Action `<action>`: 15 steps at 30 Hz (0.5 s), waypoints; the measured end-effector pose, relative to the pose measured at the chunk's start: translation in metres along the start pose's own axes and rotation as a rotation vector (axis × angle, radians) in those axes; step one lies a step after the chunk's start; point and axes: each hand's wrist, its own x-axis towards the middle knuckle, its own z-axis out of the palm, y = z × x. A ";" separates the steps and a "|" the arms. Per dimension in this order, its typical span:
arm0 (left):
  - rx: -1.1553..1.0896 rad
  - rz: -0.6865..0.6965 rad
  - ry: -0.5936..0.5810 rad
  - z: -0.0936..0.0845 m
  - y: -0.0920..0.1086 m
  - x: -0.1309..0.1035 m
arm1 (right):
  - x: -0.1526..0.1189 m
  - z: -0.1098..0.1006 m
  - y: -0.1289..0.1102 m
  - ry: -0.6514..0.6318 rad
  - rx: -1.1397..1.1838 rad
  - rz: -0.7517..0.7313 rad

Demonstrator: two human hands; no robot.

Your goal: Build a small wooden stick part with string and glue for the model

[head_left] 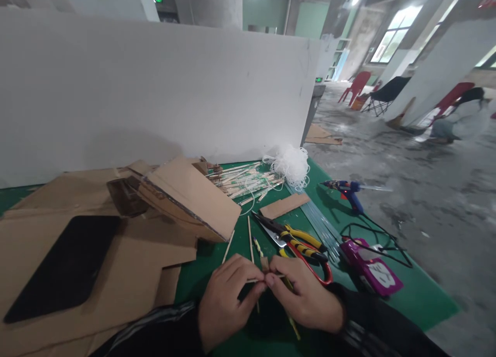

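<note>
My left hand [231, 297] and my right hand [304, 295] meet fingertip to fingertip above the green table. Both pinch a thin wooden stick [253, 281] that runs sideways between them. A small tan piece [264, 264] stands up at my fingertips; what joins it to the stick is hidden. Below and behind my hands lie more sticks, one [250, 238] pointing away from me. Pliers with yellow and black handles [298, 241] and scissors with red and yellow handles [328, 274] lie just beyond my right hand.
Cardboard [194, 191] and a black tablet-like slab [65, 266] cover the left side. Behind are a stick pile [248, 181], white string [292, 166] and clear glue sticks [320, 225]. A blue glue gun [351, 191] and purple box [372, 269] lie right. A person crouches far right.
</note>
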 end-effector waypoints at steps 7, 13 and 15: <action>0.015 -0.010 -0.008 0.000 0.001 0.000 | 0.002 0.000 0.001 -0.019 -0.048 0.012; 0.026 -0.050 -0.023 -0.001 0.002 -0.001 | 0.000 -0.001 -0.001 -0.039 -0.051 -0.004; 0.029 -0.055 -0.024 -0.001 0.002 0.000 | -0.001 -0.001 -0.001 -0.043 -0.040 -0.004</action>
